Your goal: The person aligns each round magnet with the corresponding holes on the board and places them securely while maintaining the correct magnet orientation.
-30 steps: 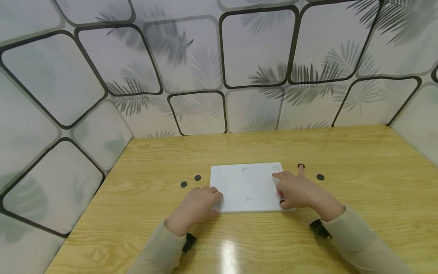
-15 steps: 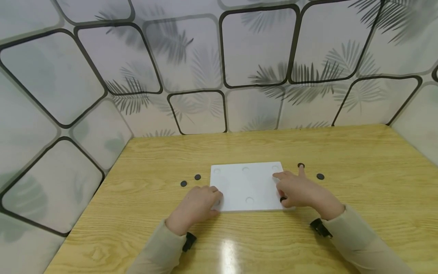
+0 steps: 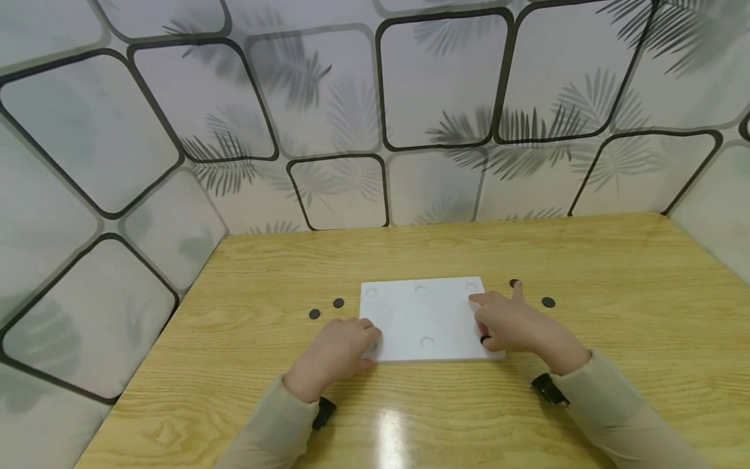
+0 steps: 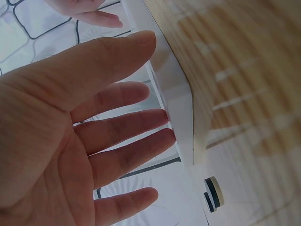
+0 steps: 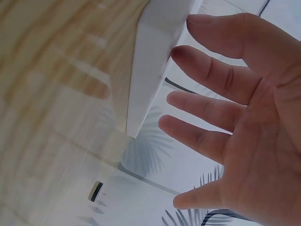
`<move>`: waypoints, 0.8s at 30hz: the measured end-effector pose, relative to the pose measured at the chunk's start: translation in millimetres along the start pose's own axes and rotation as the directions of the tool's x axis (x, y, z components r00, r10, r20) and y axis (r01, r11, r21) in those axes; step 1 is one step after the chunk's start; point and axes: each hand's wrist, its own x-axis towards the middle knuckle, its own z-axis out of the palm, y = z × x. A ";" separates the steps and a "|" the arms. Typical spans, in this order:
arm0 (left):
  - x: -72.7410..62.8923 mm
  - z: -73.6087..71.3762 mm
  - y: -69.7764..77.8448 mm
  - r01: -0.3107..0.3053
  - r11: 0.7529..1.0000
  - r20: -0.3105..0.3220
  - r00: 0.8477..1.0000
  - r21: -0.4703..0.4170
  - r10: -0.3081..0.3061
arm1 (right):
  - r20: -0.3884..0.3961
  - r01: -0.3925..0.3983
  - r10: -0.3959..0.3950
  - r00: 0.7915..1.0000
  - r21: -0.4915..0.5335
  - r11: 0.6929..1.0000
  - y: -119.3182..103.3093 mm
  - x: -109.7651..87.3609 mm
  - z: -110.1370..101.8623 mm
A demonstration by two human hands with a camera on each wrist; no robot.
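Note:
A white rectangular board (image 3: 424, 316) with shallow round recesses lies on the table between my hands. My left hand (image 3: 340, 352) reaches its left edge, over the near left corner. In the left wrist view the left fingers (image 4: 127, 155) are extended and spread beside the board's side. My right hand (image 3: 512, 329) is at the right edge, its fingers (image 5: 202, 134) also extended in the right wrist view. At its thumb, near the board's near right corner, a small dark curved piece (image 3: 485, 339) shows, mostly hidden. The little fingertip overlaps a black disc (image 3: 514, 283).
Two black discs (image 3: 326, 308) lie left of the board and another black disc (image 3: 548, 302) lies to the right. The wooden table (image 3: 375, 397) meets patterned walls (image 3: 436, 85) behind and at the sides. Dark wrist devices (image 3: 549, 389) sit under both sleeves.
My right hand has shifted very slightly to the right, its little fingertip now covering more of the disc's right side. The left hand, board and discs stay in place.

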 end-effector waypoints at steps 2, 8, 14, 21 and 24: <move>0.0 -0.3 0.2 0.001 1.000 0.000 1.000 0.002 -0.001 | -0.002 0.001 -0.001 1.000 -0.002 1.000 0.4 0.5 0.5; 0.6 -0.3 0.3 0.002 1.000 0.003 1.000 -0.005 -0.002 | -0.004 0.002 -0.002 1.000 -0.005 1.000 0.6 0.7 0.7; -0.9 -0.6 0.0 0.006 1.000 0.006 1.000 -0.016 -0.006 | -0.013 0.007 -0.007 1.000 -0.021 1.000 -0.7 0.9 0.6; -1.8 -0.1 -0.8 0.006 1.000 0.002 1.000 -0.030 -0.006 | -0.055 0.014 -0.015 0.998 -0.013 1.000 -2.1 0.8 -0.4; -1.4 -0.5 -0.9 -0.006 0.999 -0.013 1.000 -0.035 0.005 | -0.094 0.032 -0.033 0.995 -0.003 0.999 -1.0 -0.9 -1.0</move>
